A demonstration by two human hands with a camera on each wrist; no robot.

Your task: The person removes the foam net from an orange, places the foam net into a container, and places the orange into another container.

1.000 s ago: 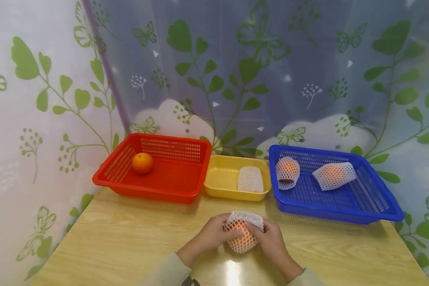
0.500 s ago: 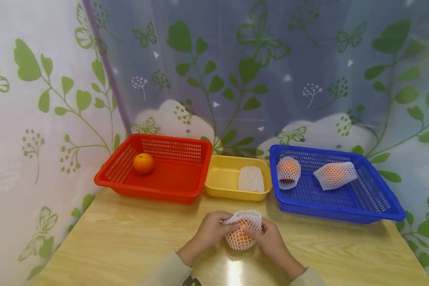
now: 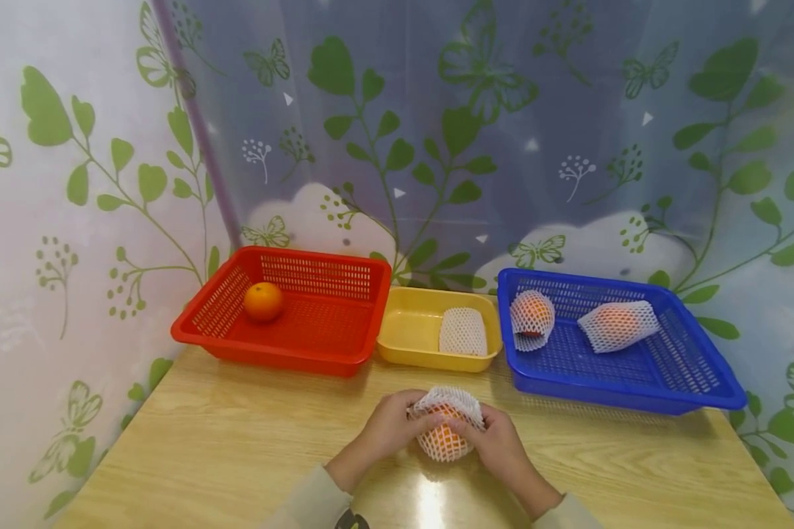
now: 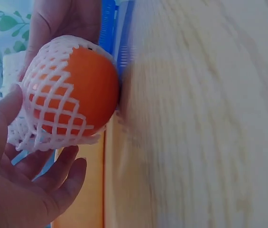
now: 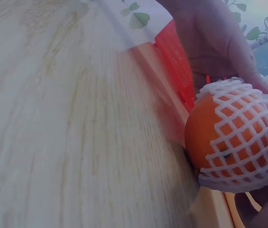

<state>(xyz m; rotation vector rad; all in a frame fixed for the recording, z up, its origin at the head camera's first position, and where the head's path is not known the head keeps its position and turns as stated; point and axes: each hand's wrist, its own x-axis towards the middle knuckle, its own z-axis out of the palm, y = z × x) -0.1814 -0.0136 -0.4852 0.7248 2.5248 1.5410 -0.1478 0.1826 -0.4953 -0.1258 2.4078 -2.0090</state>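
Between both hands, close over the table, is an orange partly covered by a white foam net sleeve. My left hand holds it from the left, thumb pressed on the netted front and fingers behind. From the right, my right hand grips the netted fruit, its thumb also on the front. In both wrist views the underside of the orange shows bare, beyond the net's edge. Loose netting stands up past the fruit on the far side.
A red basket with one bare orange stands back left. The yellow tray in the middle holds a flat foam net. At right, a blue basket holds two netted fruits. The wooden table lies in front.
The net's far edge has been spread wider and drawn about the orange, as both thumbs shifted on its front. The baskets and tray stay where they were.
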